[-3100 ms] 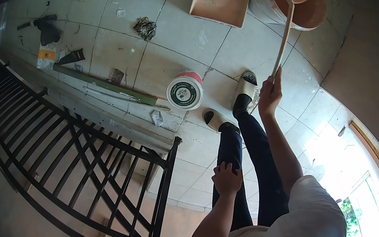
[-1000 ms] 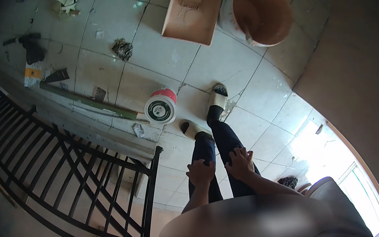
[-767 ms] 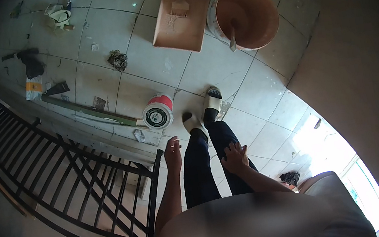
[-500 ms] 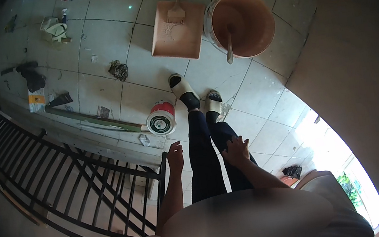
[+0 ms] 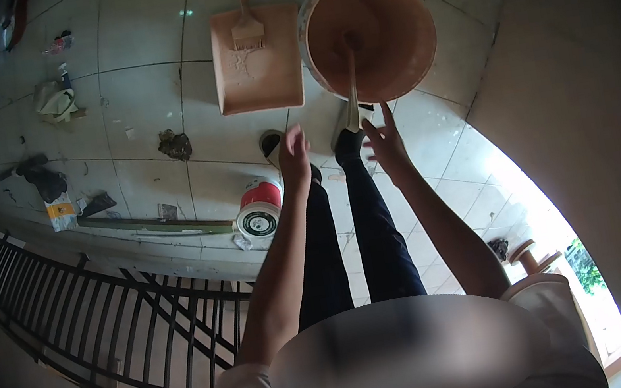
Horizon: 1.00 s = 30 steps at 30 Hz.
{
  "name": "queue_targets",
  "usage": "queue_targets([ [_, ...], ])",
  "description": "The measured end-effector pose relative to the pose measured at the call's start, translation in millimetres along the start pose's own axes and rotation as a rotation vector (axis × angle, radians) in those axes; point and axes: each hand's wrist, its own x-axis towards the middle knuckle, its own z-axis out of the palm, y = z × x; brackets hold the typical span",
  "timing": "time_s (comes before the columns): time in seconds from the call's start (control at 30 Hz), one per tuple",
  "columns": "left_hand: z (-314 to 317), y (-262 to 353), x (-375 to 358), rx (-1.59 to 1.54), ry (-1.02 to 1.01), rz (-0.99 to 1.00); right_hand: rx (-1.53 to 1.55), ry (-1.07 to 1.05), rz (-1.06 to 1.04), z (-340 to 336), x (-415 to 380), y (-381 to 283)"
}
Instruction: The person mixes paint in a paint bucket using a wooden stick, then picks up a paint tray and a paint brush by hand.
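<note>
My left hand [image 5: 295, 156] is held out over the lower legs, fingers loosely bent and apart, with nothing in it. Fingers spread, my right hand [image 5: 389, 144] reaches just below the rim of a large bucket [image 5: 419, 57] coated in pinkish-tan paint. A long flat-handled stirring tool [image 5: 352, 95] leans out of the bucket, close to the right hand but apart from it. Left of the bucket lies a paint tray [image 5: 274, 87] in the same colour. A wide paintbrush [image 5: 248, 31] rests in the tray, bristles toward me.
A small red and white pail [image 5: 259, 206] stands left of my legs. Black metal railing [image 5: 136, 316] runs along the lower left. A green strip [image 5: 158, 225], a crumpled dark rag [image 5: 175, 144] and other scraps lie on the tiles. A wall [image 5: 566, 75] rises at right.
Both hands have moved forward, the right one off my leg toward the bucket. My right foot has stepped forward beside the bucket. The view has shifted, bringing the bucket and tray slightly left.
</note>
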Motion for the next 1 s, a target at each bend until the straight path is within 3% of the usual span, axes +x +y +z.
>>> queue_targets([
  [0.03, 16.0, 13.8, 26.2, 0.051, 0.028, 0.08, 0.186, -0.033, 0.105, 13.3, 9.7, -10.3],
  [0.1, 53.4, 56.8, 67.8, 0.072, 0.113, 0.17, 0.5, -0.04, 0.116, 34.7, 28.1, -28.7],
  [0.17, 87.1, 94.3, 99.0, 0.04, 0.131, 0.413, 0.477, -0.066, 0.147, 41.3, 39.6, -49.0],
  [0.23, 113.0, 116.2, 125.4, 0.226, 0.162, 0.592, 0.528, 0.023, 0.162, 38.8, 46.4, -59.2],
  [0.37, 126.9, 123.1, 132.8, 0.368, 0.247, 0.717, 0.596, 0.079, 0.17, 46.0, 60.9, -65.1],
  [0.47, 127.8, 118.0, 129.4, 0.412, 0.313, 0.747, -0.081, 0.14, -0.107, 56.3, 69.3, -48.0],
  [0.5, 127.9, 119.0, 129.9, 0.398, 0.32, 0.746, -0.078, 0.133, -0.106, 52.6, 62.5, -41.3],
  [0.57, 129.4, 119.6, 131.8, 0.378, 0.329, 0.75, -0.269, 0.212, -0.323, 37.7, 56.3, -13.5],
  [0.7, 129.2, 118.3, 132.9, 0.395, 0.362, 0.788, -0.329, 0.19, -0.145, -19.2, 46.3, -26.4],
  [0.77, 130.9, 120.6, 128.8, 0.422, 0.377, 0.744, -0.295, 0.252, -0.204, -16.5, 69.0, -23.8],
  [0.83, 131.8, 119.9, 130.5, 0.403, 0.379, 0.741, -0.365, 0.101, -0.286, -9.7, 86.7, -27.7],
  [0.97, 130.1, 119.5, 132.6, 0.401, 0.362, 0.77, -0.404, 0.035, -0.483, 1.0, 75.8, -18.1],
  [1.0, 130.5, 120.4, 130.8, 0.388, 0.354, 0.768, -0.401, -0.015, -0.432, -7.5, 70.0, -14.8],
])
